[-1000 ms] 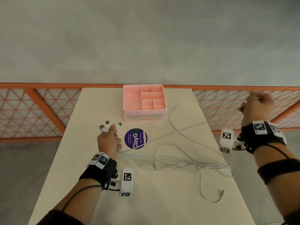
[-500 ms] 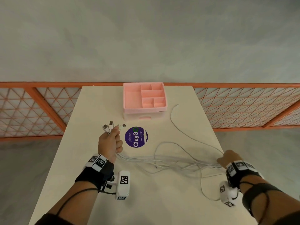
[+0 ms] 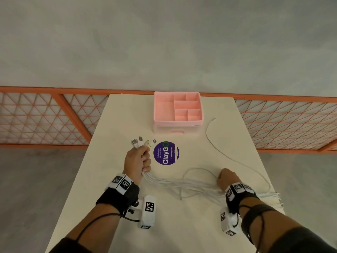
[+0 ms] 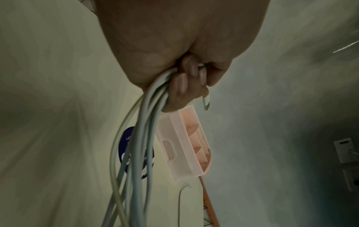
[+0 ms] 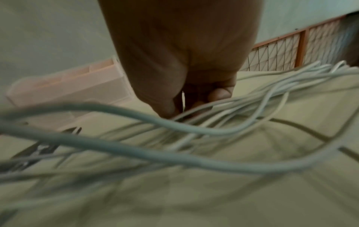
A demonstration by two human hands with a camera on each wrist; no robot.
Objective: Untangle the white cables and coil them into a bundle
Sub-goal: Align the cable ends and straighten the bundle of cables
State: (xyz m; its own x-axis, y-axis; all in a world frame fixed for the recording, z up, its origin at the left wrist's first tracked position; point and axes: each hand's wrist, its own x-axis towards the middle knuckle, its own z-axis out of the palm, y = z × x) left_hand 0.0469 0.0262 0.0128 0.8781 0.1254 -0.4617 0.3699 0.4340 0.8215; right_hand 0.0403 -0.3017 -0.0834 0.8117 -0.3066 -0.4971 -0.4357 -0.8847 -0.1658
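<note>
On the table (image 3: 113,179) near me, my left hand (image 3: 137,160) clamps the white cables (image 3: 184,185) by their plugs while my right hand (image 3: 227,180), fingers curled down among the strands with its hold unclear, must next gather them for coiling.

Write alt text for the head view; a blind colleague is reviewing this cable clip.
A left hand grips white cables by their plug ends on a cream table, while the right hand rests on the strands farther along. A pink compartment organizer and round purple sticker lie beyond.
</note>
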